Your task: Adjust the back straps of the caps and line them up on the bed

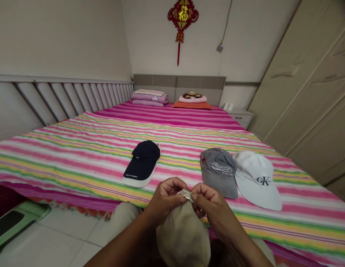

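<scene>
Both hands low at the near edge of the bed, meeting over a khaki cap [185, 237] that hangs between the forearms, crown downward in the view, above the wearer's lap. Left hand [169, 196]: thumb and bent fingers closed in a pinch on a small silvery piece [186, 193] at the cap's upper end. Right hand [208, 202]: likewise narrow, thumb and forefinger gripping the other side of that piece, fingertips of the two hands near each other. Piece looks like a metal buckle on the strap, though it is too small here to be certain. Three more caps lie on the striped sheet [85, 148] beyond. Navy cap [144, 157], white-edged brim toward the wearer, alone left of centre. Grey cap [218, 168], "Always" stitched on its front, just past the right hand. White cap [257, 174], dark lettering, side by side with the grey one and touching it. Farther up, folded lilac bedding [150, 98] and a pink folded stack [192, 98] sit before the headboard [198, 85]. Red hanging ornament [182, 16] on the wall above. Green stool [22, 222] on pale floor tiles [61, 235], lower left.
</scene>
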The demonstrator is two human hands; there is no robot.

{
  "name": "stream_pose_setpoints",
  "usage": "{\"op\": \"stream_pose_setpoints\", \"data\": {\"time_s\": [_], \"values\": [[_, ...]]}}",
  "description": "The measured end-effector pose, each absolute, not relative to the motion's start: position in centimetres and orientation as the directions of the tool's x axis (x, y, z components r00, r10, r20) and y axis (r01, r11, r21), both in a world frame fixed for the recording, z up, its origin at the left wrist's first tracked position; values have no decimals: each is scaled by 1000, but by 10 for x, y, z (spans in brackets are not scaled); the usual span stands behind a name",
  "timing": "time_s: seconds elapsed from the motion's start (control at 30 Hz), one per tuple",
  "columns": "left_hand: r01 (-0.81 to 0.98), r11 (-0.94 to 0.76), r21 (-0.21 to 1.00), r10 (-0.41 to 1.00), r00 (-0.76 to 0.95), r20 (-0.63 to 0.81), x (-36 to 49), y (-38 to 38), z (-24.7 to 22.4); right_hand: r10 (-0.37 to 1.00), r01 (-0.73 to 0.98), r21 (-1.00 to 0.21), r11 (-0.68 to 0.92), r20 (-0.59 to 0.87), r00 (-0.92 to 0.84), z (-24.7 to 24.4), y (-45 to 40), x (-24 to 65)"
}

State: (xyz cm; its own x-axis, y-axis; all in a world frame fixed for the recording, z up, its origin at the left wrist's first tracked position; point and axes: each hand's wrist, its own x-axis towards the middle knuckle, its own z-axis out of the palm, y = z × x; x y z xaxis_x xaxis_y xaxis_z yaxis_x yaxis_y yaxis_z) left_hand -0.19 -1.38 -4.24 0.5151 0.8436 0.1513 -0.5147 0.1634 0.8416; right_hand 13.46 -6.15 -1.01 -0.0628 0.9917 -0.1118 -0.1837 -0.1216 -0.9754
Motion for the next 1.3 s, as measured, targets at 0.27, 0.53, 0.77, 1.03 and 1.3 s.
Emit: {"op": "stream_pose_setpoints", "data": {"time_s": [0.27, 0.53, 0.77, 1.03, 1.3], "values": [[-533, 200, 822, 826, 543, 151, -5, -15, -44, 987, -244, -964, -104, -70, -141, -13, -61, 140], [-520, 173, 836, 822, 544, 168, -5, -14, -48, 986, -143, -983, -117, -98, -133, -17, -62, 141], [-497, 155, 854, 832, 532, 159, -6, -14, -48, 982, -155, -979, -132, -107, -155, -12, -62, 140], [-467, 162, 869, 827, 544, 138, -7, -13, -50, 968, -156, -973, -167, -132, -213, -15, -61, 144], [-369, 106, 924, 783, 603, 151, -12, -9, -47, 972, -31, -985, -169, -161, -168, -12, -58, 145]]}}
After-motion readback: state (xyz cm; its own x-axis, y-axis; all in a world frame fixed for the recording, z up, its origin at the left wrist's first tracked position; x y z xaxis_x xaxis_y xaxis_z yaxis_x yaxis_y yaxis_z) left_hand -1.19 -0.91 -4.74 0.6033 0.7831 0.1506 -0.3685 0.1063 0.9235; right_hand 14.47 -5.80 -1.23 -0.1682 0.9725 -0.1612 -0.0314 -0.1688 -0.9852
